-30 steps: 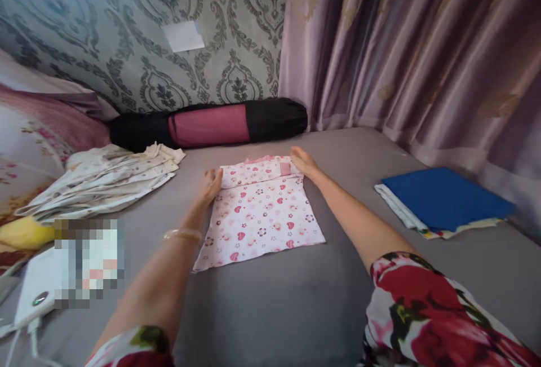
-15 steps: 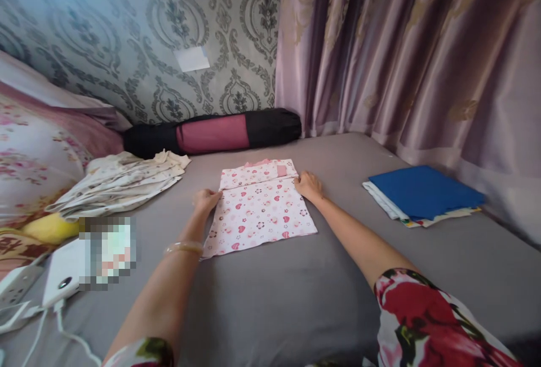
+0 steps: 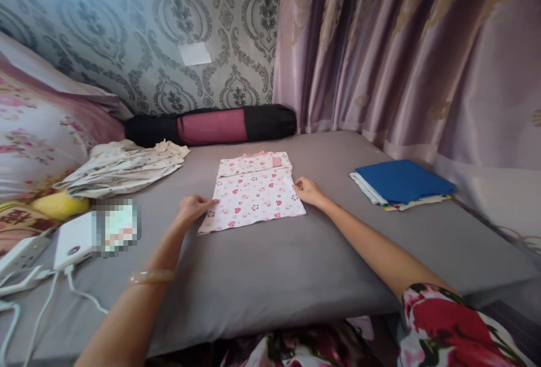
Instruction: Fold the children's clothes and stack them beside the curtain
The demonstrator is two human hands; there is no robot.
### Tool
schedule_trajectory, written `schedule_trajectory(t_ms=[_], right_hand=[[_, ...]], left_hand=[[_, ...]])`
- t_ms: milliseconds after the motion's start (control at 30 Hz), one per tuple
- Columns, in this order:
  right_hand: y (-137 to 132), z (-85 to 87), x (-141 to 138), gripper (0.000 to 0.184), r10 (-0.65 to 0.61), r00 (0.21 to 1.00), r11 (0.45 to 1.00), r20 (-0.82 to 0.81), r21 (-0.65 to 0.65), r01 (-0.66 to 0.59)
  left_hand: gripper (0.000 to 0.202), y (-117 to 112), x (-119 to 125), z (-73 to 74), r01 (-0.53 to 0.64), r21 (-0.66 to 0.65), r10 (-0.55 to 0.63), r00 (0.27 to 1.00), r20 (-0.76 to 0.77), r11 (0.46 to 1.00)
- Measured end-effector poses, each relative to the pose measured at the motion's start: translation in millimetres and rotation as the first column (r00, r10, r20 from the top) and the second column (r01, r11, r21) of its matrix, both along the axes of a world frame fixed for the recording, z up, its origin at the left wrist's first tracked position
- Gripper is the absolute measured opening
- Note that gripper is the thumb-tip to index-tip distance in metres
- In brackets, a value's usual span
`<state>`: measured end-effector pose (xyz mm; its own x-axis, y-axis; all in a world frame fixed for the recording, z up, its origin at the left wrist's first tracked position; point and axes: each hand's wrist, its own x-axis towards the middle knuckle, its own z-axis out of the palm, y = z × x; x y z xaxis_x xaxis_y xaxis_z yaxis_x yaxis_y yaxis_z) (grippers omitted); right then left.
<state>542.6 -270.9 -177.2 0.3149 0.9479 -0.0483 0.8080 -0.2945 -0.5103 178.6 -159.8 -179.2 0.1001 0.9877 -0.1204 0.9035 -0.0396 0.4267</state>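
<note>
A folded white garment (image 3: 257, 195) printed with pink hearts and small flowers lies flat on the bed, its upper part turned down in a flap with pink trim at the far edge. My left hand (image 3: 195, 209), below a bracelet on the wrist, has its fingertips closed at the garment's left edge. On the opposite side, my right hand (image 3: 311, 191) pinches at the right edge, thumb and fingers together. The garment's underside is hidden.
A grey sheet (image 3: 262, 277) covers the bed. At right lies a stack of folded cloths with a blue one (image 3: 401, 181) on top. Crumpled cream clothing (image 3: 127, 167), a white power bank (image 3: 76, 240) and cables are at left. A black and maroon roll bag (image 3: 211, 125) lies along the wall.
Both hands have slid from the flap's fold toward me along the garment's side edges. The view has shifted, showing more of the bed's front edge.
</note>
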Motion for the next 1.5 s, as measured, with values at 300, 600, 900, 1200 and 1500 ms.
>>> schedule_trajectory(t_ms=[300, 600, 900, 1200, 1500], right_hand=[[-52, 8.1, -15, 0.041, 0.176, 0.982, 0.984, -0.068, 0.037, -0.174], [-67, -5.9, -4, 0.044, 0.456, 0.886, 0.885, 0.082, 0.060, -0.461], [-64, -13.0, -5, 0.031, 0.426, 0.881, 0.879, 0.205, 0.139, -0.457], [-59, -2.3, -5, 0.025, 0.481, 0.858, 0.849, 0.178, 0.149, -0.507], [-65, 3.7, -8, 0.030, 0.467, 0.715, 0.775, 0.521, 0.148, -0.614]], left_hand=[[0.046, -56, -11, 12.9, 0.030, -0.198, -0.003, 0.991, 0.135, 0.980], [0.059, -68, -16, 12.9, -0.091, -0.326, 0.205, 0.921, 0.332, 0.941], [0.051, -71, -14, -3.4, -0.135, -0.224, 0.227, 0.859, 0.460, 0.965], [0.052, -72, -11, -13.6, -0.151, -0.171, 0.225, 0.761, 0.609, 0.974], [0.083, -73, -14, -20.9, -0.072, 0.022, 0.041, 0.759, 0.649, 0.997]])
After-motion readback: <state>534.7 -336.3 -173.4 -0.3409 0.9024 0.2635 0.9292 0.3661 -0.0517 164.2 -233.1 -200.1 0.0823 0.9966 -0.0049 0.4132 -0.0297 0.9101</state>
